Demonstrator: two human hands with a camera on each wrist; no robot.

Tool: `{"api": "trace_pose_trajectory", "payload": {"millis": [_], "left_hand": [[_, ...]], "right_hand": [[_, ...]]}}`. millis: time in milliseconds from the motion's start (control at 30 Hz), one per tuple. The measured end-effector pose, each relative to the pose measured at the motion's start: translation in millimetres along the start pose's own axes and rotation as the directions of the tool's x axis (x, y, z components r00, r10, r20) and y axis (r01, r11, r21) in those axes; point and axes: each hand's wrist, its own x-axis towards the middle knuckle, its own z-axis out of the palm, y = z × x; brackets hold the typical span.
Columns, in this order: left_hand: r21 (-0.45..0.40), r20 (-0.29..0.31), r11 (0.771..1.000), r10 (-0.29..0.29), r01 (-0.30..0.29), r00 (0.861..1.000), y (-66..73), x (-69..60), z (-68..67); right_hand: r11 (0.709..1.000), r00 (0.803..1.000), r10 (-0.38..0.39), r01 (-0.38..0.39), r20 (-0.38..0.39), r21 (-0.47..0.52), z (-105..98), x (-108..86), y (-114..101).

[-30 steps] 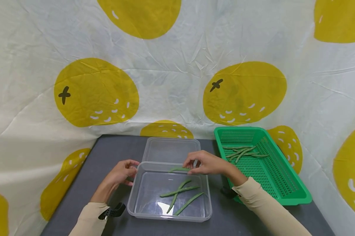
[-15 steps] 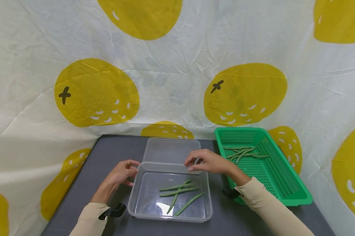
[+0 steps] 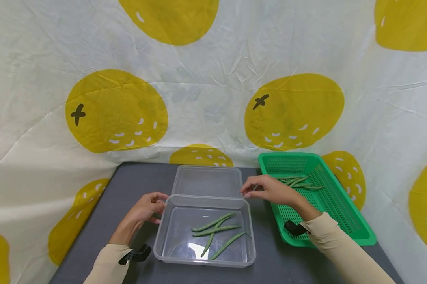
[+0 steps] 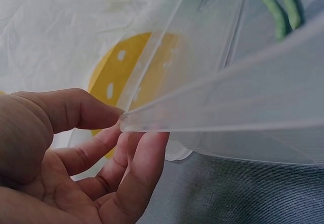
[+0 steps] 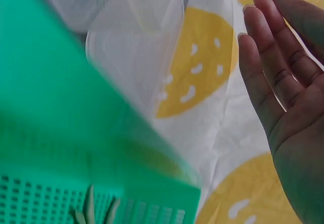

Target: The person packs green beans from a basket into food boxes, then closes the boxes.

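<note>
Nearest me are my cream sleeves (image 3: pixel 108 263), a black band (image 3: pixel 137 254) at each wrist. Just ahead, a clear box (image 3: pixel 202 262) stands on the dark worktop (image 3: pixel 146 177), about midway between its left and right edges. Four green beans (image 3: pixel 217 230) lie in it: three bunched and crossing, one apart toward the right. With my left hand (image 3: pixel 146 207) I pinch the box's far left corner, thumb and fingers at the rim. A green basket (image 3: pixel 367 239) sits along the worktop's right edge. My right hand (image 3: pixel 270 190) hangs in the air near its left side, holding nothing, thumb and fingers loosely bent. More beans (image 3: pixel 298 182) lie at the basket's far end. Behind the box, a flat clear lid (image 3: pixel 207 179) lies by the worktop's far edge. Beyond hangs a white cloth (image 3: pixel 206 102) with big yellow fruit shapes.
</note>
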Motion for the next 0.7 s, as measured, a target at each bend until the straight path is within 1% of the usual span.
{"api": "trace_pose_trajectory", "payload": {"millis": [167,300,500,567,700], "left_hand": [[-0.006,-0.007,1.000,-0.002,0.002,1.000,1.3,0.2,-0.5],[-0.004,-0.006,1.000,0.002,-0.002,1.000,1.1,0.2,-0.9],[-0.009,-0.002,1.000,0.007,-0.007,1.000,0.2,0.7,-0.9],[-0.006,0.000,1.000,0.007,-0.007,1.000,0.1,0.6,-0.9],[-0.005,0.003,1.000,0.006,-0.006,1.000,0.2,-0.5,-0.1]], "right_hand": [[0.996,0.997,0.070,-0.072,-0.042,-0.043,-15.5,-12.8,6.4],[0.993,0.991,0.100,-0.105,-0.088,-0.050,-26.3,-23.0,16.1],[0.981,0.969,0.182,-0.189,-0.168,-0.031,-40.0,-36.1,27.7],[0.978,0.961,0.198,-0.207,-0.193,-0.027,-43.6,-40.1,35.3],[0.971,0.946,0.215,-0.234,-0.244,-0.052,-48.8,-48.6,52.5]]}}
